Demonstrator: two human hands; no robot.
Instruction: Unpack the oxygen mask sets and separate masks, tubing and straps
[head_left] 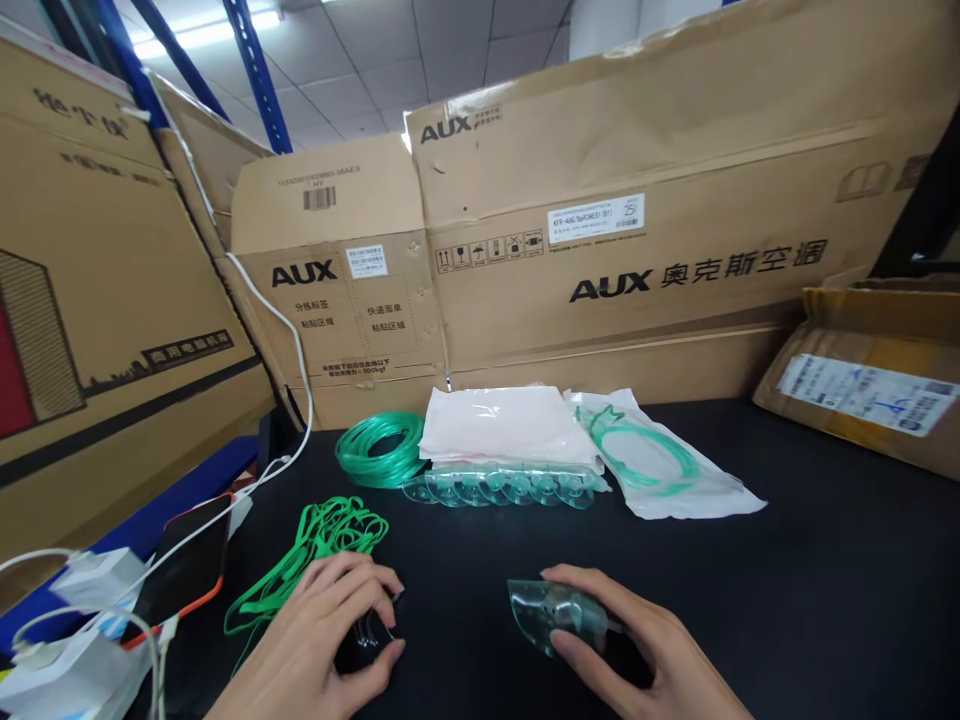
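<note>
My right hand (626,640) grips a translucent green oxygen mask (544,610) between thumb and fingers, its pointed end facing left, just over the black table. To the left, my left hand (330,630) is curled low at the tabletop around some small shiny pieces (366,632), thin and silvery; the fingers partly hide them. Right behind that hand lies a tangled heap of green elastic straps (330,535). Farther back, a row of nested clear green masks (510,487) rests in front of a stack of white packets (502,425).
Coiled green tubing (379,450) lies back left, and a packet with tubing (660,455) back right. Large cardboard boxes (525,300) wall the rear. A phone (187,560), white chargers (75,670) and cables line the left; an opened carton (870,380) sits at right.
</note>
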